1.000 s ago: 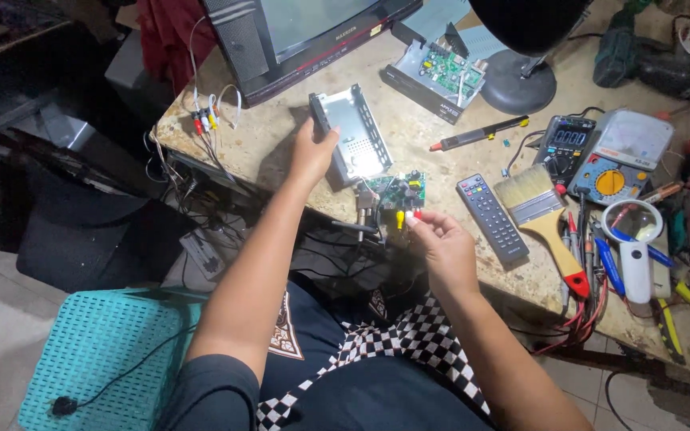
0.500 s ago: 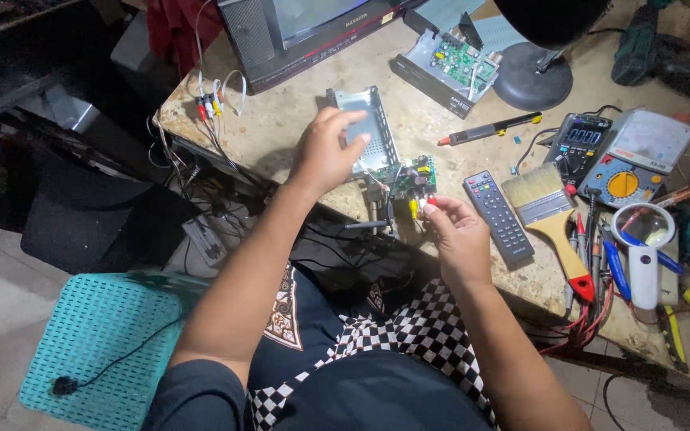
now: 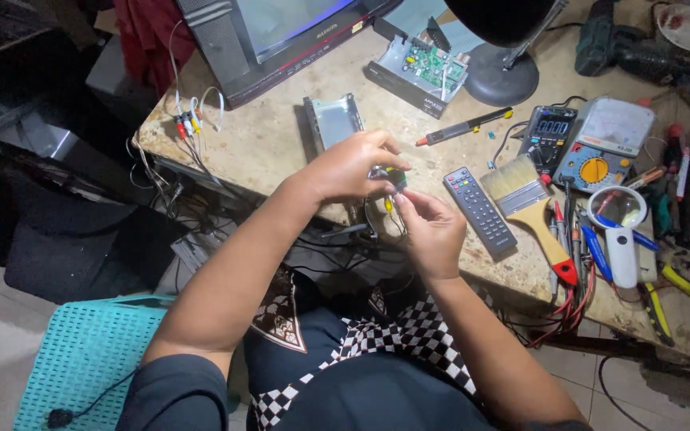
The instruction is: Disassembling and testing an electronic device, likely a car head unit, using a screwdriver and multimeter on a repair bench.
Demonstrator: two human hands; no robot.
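Both hands meet over the near edge of the bench [image 3: 265,144]. The left hand [image 3: 353,168] is clenched around a small green circuit board [image 3: 395,177], covering most of it; only a sliver of green and some metal shows past the fingers. The right hand [image 3: 433,227] pinches a yellow-tipped plug [image 3: 388,204] just beneath the board, apparently at one of its sockets, though the contact point is hidden by the fingers. The board is held up off the bench, probably so that the underside and edge connectors stay reachable. Thin cables [image 3: 373,227] hang from it toward the person's lap.

Just beyond the left hand lies an empty metal casing [image 3: 333,121], open side up, likely the board's housing. To the right of the right hand, a black remote control [image 3: 479,211] lies flat, with a wide paintbrush [image 3: 530,203] beside it, its handle pointing toward the person. Further right are a digital multimeter [image 3: 547,136], an analogue meter [image 3: 604,144] with a yellow dial, and a magnifying glass [image 3: 620,231], all within arm's reach. A screwdriver-like probe [image 3: 463,128] lies beyond the remote.

Far from the hands, a television set [image 3: 281,36] stands at the bench's back edge, with a second opened receiver box [image 3: 418,72] and a lamp base [image 3: 501,76] to its right. Coloured plugs [image 3: 187,124] hang off the bench's left edge, well apart from the left hand.
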